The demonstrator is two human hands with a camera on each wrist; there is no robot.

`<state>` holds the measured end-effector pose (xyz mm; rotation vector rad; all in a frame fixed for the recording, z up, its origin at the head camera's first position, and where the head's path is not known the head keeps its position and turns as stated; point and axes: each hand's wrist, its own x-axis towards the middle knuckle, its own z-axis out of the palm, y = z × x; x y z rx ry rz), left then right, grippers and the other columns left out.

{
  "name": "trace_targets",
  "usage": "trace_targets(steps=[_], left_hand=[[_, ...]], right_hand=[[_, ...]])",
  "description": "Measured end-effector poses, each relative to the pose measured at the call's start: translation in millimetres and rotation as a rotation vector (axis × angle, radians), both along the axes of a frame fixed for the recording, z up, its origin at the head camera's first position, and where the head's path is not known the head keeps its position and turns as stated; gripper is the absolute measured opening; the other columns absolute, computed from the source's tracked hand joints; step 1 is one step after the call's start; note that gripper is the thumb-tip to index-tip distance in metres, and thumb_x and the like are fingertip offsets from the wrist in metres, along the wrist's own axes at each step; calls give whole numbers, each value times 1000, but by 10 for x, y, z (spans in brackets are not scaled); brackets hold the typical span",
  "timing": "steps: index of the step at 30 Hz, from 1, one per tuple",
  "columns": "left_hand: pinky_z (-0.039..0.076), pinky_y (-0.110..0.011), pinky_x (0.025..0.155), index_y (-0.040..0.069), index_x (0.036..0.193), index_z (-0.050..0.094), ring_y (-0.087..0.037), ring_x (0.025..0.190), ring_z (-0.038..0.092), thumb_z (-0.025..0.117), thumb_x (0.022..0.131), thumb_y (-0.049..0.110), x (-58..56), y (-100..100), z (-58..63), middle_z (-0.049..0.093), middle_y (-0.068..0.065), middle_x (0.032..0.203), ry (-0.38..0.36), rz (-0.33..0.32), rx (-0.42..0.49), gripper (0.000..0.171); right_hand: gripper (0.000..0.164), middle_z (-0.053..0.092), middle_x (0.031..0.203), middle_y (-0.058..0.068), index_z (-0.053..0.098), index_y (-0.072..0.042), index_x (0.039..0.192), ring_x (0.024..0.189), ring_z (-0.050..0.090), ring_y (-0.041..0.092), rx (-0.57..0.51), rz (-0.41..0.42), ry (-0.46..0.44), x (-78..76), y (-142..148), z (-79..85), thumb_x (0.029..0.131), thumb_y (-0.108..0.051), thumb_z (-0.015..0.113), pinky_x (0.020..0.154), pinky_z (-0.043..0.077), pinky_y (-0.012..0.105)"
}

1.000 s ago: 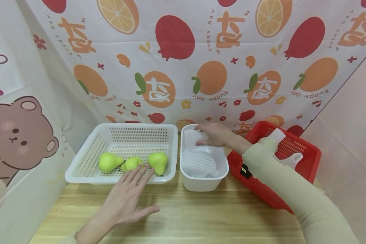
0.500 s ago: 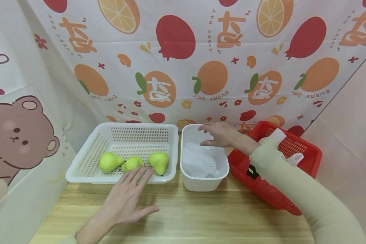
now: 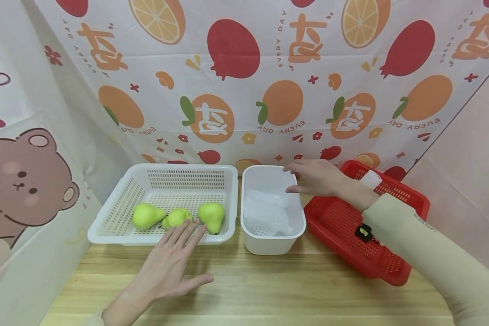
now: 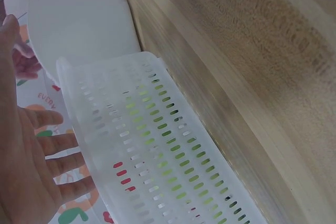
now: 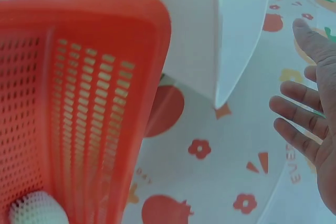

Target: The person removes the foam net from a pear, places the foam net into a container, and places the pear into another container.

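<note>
My left hand [image 3: 169, 265] spreads its fingers at the front rim of the white slotted basket [image 3: 118, 213], holding nothing; its fingertips overlap the middle pear. Three yellow-green pears lie inside: the left pear [image 3: 146, 216], the middle pear [image 3: 177, 218] and the right pear [image 3: 211, 216]. Above the back right rim of a white bin [image 3: 269, 245] my right hand [image 3: 315, 177] has its fingers extended around air. White foam fruit netting [image 3: 266, 215] lies in that bin. In the right wrist view, a piece of foam netting [image 5: 38, 211] sits in the red basket [image 5: 139, 77].
The red basket's angled front edge [image 3: 397, 278] stands at the right of the wooden table [image 3: 248, 290]. A fruit-printed curtain [image 3: 244, 104] hangs directly behind the containers. A bear-printed cloth [image 3: 28, 181] borders the left side.
My right hand has drawn rightward from over the white bin, toward the red basket. The foam netting at the bin's back no longer stands up near the hand. The left hand stays put.
</note>
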<state>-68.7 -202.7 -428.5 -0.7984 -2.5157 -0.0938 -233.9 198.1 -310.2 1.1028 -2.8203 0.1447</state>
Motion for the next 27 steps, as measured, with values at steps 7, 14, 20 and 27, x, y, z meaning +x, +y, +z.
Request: trace_targets(steps=[7,14,20,27], left_hand=[[51,-58,111,5,151,54,-42,139,57,67,76,83,-4,8,-9,59,-20,153,1,4,6,110],[50,-58,112,5,152,53,-42,140,57,68,76,83,6,9,-35,59,-20,153,1,-4,11,110],[50,-59,112,6,153,52,-42,141,56,64,79,85,18,17,-45,58,-21,154,2,-6,9,110],[49,-59,112,5,152,52,-41,141,55,64,78,85,37,21,-45,58,-21,154,11,-14,10,110]], right_hand=[[59,78,124,2,68,-19,135,107,77,21,-41,-50,6,103,351,35,86,-45,86,83,67,43],[62,78,120,2,66,-20,138,104,76,21,-60,-122,45,231,671,86,86,-47,86,82,67,44],[59,76,127,5,67,-18,138,103,75,23,-82,-190,60,377,910,104,87,-43,85,80,68,46],[58,76,122,7,68,-17,136,100,72,23,-132,-258,55,477,1239,6,88,-47,83,71,65,42]])
